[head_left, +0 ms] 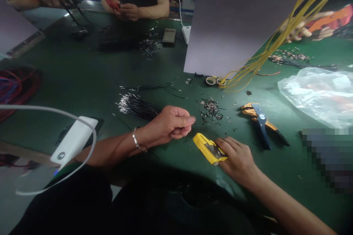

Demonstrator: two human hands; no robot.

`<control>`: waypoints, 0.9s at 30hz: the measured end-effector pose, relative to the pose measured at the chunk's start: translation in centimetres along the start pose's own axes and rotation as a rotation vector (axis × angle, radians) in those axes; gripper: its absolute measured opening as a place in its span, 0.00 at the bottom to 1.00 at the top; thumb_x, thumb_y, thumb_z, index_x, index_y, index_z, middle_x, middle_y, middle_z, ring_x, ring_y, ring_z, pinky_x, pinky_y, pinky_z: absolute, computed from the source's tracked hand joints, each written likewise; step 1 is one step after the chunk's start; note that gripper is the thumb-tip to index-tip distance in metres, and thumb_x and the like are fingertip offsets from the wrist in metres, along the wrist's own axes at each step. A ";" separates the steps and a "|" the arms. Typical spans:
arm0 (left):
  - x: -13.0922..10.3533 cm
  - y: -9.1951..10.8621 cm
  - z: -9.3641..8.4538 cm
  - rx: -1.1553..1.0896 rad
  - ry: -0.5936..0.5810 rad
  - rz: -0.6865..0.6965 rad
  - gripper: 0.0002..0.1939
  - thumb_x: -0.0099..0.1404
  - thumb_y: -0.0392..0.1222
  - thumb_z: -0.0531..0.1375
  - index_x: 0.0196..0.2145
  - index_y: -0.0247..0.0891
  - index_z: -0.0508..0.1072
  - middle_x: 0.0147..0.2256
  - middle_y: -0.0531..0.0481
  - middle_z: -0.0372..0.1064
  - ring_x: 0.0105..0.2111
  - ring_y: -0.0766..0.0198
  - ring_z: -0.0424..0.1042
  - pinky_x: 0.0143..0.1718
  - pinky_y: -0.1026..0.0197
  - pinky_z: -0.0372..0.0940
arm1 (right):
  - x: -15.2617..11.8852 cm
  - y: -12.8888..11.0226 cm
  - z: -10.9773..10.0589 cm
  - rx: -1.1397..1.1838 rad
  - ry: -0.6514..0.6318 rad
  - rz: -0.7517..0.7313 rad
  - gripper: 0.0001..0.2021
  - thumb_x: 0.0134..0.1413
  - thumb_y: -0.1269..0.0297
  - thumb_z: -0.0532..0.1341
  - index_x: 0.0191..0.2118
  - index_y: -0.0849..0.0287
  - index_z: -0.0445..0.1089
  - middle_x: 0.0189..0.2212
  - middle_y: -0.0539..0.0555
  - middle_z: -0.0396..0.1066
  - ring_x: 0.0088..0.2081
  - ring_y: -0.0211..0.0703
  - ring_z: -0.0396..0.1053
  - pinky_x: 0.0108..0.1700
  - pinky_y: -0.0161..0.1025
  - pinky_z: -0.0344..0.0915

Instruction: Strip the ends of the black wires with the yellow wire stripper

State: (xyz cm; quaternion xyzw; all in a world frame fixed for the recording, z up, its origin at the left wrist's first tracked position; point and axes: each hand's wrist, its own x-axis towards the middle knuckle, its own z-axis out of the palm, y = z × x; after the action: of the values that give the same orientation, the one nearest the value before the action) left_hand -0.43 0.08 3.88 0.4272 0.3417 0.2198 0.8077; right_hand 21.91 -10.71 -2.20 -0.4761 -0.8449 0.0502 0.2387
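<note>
The left hand (176,123) has its thumb pressed against the curled fingers, though whether a thin wire sits in that pinch I can't tell; the right hand (238,158) is closed round a yellow tool (204,147), low over the green table (284,187), its front end turned toward the left fingertips but apart from them; I take this for the handling of one wire end between two uses of the tool, and the next move would seem to call for a steady pinch and the tool's mouth lined up with whatever is pinched; a bundle of black wires (142,107), bright at the tips, runs in behind the left hand, which hides its near end; beyond the fingertips lies a scatter of short scraps (211,110), and to the right a blue-and-orange tool (259,121) rests untouched; a grey panel (226,25) blocks much of the far side, the yellow wires (255,64) run out of sight at the top, something by the right edge is blurred into squares, and the co-worker's hands (129,11) opposite are too dim to read.
</note>
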 end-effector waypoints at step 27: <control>0.3 -0.4 -0.1 0.008 0.028 -0.013 0.16 0.57 0.38 0.63 0.16 0.32 0.64 0.15 0.53 0.60 0.13 0.79 0.48 0.14 0.70 0.40 | -0.7 0.7 -1.1 -0.221 0.009 -0.138 0.12 0.57 0.74 0.50 0.46 0.63 0.65 0.36 0.62 0.72 0.38 0.52 0.69 0.40 0.46 0.70</control>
State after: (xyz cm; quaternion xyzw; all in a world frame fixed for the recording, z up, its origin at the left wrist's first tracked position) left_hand -0.26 0.11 3.36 0.4251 0.3565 0.2191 0.8026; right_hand 23.25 -11.08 -1.75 -0.4407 -0.8749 -0.0618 0.1913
